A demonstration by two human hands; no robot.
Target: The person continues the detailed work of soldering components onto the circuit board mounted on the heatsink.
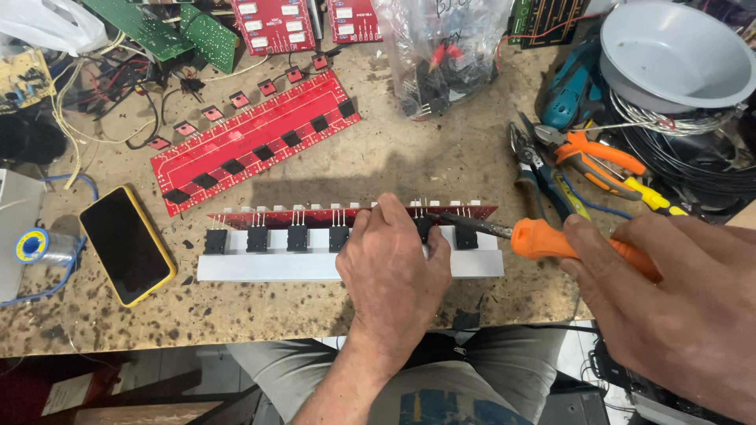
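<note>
A long white metal bar (260, 266) lies on the worn workbench with several black transistors (257, 238) along it. A narrow red circuit board (315, 216) stands on edge behind them. My left hand (394, 267) rests on the bar's right half, fingers pressing a transistor by the board. My right hand (677, 299) grips an orange-handled screwdriver (551, 240). Its dark tip reaches a transistor just right of my left fingers.
A second red board (252, 142) with black parts lies behind. A yellow-cased phone (126, 244) and a solder spool (35, 245) sit at left. Pliers and cutters (583, 165), a grey bowl (669, 55), a wire coil and a plastic bag (441, 55) crowd the right back.
</note>
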